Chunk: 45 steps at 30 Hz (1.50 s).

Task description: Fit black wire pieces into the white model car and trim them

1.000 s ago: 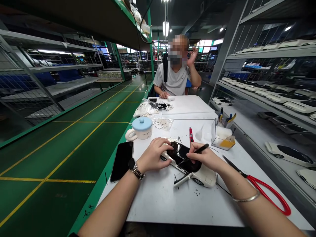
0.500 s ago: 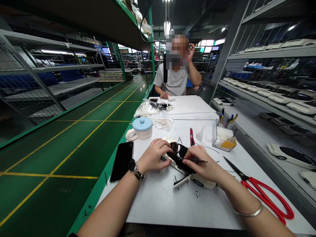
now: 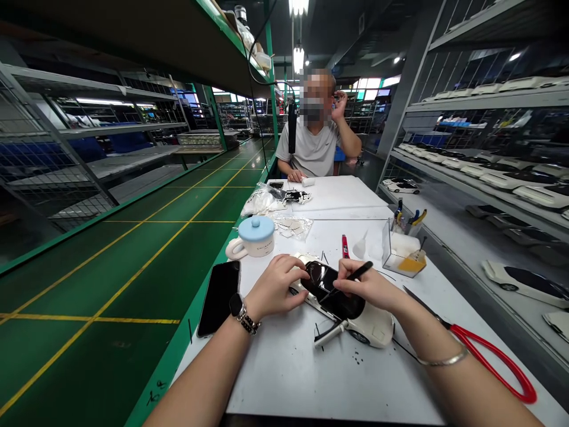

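While the left hand (image 3: 275, 287) grips the white model car (image 3: 371, 326), its length slanting toward the worktop's (image 3: 311, 379) near right corner, the right hand (image 3: 368, 290) pinches a black pick (image 3: 358, 274); its tip sits over the car.

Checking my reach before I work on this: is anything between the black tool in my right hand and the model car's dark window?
Nothing visible does. The black tool in the right hand lies directly over the dark window of the white model car. The left hand holds the car from the other side.
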Each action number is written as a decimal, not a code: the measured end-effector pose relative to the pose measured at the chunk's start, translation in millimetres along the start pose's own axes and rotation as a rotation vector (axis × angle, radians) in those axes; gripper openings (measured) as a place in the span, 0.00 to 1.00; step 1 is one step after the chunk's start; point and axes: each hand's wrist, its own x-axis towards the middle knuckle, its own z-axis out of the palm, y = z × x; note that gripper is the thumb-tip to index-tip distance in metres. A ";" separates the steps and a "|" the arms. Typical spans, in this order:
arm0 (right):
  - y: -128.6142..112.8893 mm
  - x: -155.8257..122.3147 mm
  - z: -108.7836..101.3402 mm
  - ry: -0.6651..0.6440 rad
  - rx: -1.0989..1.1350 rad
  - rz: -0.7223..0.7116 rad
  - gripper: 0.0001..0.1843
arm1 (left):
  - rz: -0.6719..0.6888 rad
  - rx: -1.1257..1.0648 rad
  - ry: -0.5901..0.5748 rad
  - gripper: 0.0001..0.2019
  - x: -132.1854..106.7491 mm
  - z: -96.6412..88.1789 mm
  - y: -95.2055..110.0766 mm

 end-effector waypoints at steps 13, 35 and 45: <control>7.0 -23.9 22.1 0.123 -0.367 -0.168 0.10 | 0.000 0.001 -0.002 0.10 -0.7 1.1 -1.7; 34.1 -23.9 8.5 0.073 0.382 -0.122 0.16 | 0.133 0.020 0.107 0.05 0.0 33.0 11.3; 20.7 -15.5 18.4 0.423 0.403 0.022 0.19 | 0.227 -0.007 0.114 0.06 3.1 18.4 30.7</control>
